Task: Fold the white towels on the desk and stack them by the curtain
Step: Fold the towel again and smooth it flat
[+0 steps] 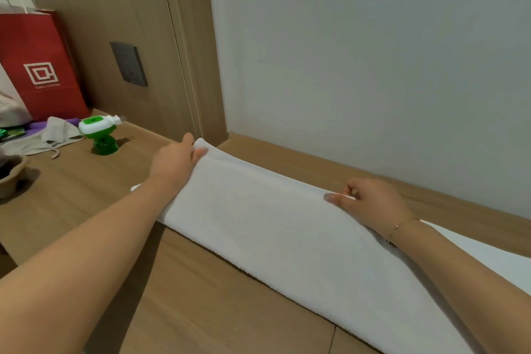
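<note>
A white towel (275,227) lies along the wooden desk (201,304) as a long doubled strip, its far edge close to the wall. My left hand (178,159) pinches the towel's far left corner between thumb and fingers. My right hand (370,201) pinches the far edge further to the right, thumb on top and fingers curled over the hem. The towel's right end runs under my right forearm and out of view. No curtain is in view.
A green and white plug-in bottle (100,135) stands on the desk left of the towel. Behind it are a red paper bag (40,66), a grey cloth (48,138) and a brown bowl (11,178). A grey wall socket (129,63) sits on the wood panel.
</note>
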The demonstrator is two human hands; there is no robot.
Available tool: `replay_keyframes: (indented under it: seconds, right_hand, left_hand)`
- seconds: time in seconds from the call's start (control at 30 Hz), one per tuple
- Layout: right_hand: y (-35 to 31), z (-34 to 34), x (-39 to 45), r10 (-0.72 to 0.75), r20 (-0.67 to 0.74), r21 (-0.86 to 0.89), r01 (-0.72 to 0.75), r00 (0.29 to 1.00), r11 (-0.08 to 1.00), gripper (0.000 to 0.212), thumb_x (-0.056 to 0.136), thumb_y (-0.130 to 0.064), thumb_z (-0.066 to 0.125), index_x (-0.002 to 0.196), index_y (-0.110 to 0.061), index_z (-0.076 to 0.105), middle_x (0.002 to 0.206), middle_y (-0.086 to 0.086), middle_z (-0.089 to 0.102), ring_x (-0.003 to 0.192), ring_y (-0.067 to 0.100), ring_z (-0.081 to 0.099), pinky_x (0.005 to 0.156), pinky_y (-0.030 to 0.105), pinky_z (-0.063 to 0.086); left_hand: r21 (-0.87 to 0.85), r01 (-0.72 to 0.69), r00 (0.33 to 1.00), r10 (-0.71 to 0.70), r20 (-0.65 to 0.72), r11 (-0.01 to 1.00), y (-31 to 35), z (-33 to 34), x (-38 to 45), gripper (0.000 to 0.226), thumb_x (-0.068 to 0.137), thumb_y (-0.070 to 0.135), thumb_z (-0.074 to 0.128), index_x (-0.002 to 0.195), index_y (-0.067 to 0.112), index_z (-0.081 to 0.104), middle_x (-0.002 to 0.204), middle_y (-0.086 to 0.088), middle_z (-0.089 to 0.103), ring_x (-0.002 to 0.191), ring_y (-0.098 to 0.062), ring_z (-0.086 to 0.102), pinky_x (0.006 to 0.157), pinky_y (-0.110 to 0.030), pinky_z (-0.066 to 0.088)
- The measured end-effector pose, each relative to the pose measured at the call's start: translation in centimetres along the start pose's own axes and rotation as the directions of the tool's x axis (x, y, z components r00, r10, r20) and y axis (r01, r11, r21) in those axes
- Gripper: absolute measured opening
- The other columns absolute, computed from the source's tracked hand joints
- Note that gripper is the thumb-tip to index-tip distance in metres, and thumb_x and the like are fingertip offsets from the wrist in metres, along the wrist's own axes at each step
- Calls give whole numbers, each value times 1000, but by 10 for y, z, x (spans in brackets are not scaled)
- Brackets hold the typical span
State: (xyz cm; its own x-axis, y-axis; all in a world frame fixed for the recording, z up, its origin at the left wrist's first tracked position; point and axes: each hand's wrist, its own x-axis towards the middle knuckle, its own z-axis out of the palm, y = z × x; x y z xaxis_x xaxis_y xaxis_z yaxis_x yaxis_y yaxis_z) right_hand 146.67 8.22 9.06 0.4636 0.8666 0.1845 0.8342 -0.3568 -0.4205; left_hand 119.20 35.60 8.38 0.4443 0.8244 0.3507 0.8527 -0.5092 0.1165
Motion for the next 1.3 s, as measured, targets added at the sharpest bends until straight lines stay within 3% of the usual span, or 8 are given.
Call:
replay_keyframes:
  seconds: [0.23,0.37,0.47,0.53,0.63,0.9,1.07,1.3]
  right_hand:
    - [-10,2,-12,-112,-161,-197,79,981,977,30,90,-48,59,93,-18,58,87,-7,58,82,18,57,63,30,36]
    - [-19,1,-32,-286,-248,-120,263,926,957,18,93,-22,52,97,-8,64,99,4,61,92,28,57,74,38,45]
    - [-26,12,-60,-279,-23,-95,275,960,957,65,93,-50,15,130,-9,50,140,-1,45,130,23,41,109,31,34]
    - [-22,17,-70,-203,149,-170,227,968,959,94,80,-66,-14,154,-15,14,161,-5,9,149,13,4,119,24,2]
    - [-7,13,-73,-121,200,-250,170,972,953,106,66,-75,-31,155,-25,-4,162,-6,-8,148,10,-12,117,27,-10]
    - [55,-30,-112,121,202,-346,-44,972,937,74,94,-55,3,154,-13,-6,162,0,-9,148,12,-12,118,27,-9]
    - [54,-30,-112,95,179,-292,-39,979,956,65,102,-47,11,154,-10,-3,162,3,-9,149,12,-10,119,27,-8]
    - [97,-64,-156,214,153,-335,-153,965,930,70,99,-55,12,155,-14,-3,162,0,-9,149,11,-9,120,29,-5]
  left_hand:
    - [185,89,996,-83,-40,979,18,-11,-7,35,94,45,54,112,16,46,102,-5,59,89,-24,58,77,-37,51]
    - [86,-112,981,123,-149,990,71,-33,-29,38,89,25,57,126,18,52,126,-4,54,114,-26,51,92,-38,37]
    - [-301,-261,928,324,183,917,122,-34,-68,49,100,47,42,143,25,44,152,1,37,139,-20,34,112,-37,29]
    - [-261,-267,861,352,368,928,132,-24,-90,59,99,60,25,152,35,26,163,6,15,150,-16,11,121,-41,10]
    - [-144,-220,879,260,400,965,120,-13,-94,59,99,60,14,155,39,12,164,7,1,151,-16,-6,122,-45,-3]
    - [66,-52,909,20,416,997,118,-21,-94,56,104,44,9,157,24,1,164,-5,-6,151,-26,-8,118,-57,-5]
    - [-190,-368,846,412,339,910,216,-31,-153,54,104,43,15,155,26,15,164,0,6,151,-16,-4,120,-51,-2]
    - [-157,-306,839,344,421,939,230,-30,-168,61,101,55,13,156,31,3,165,0,-6,151,-20,-10,121,-48,-5]
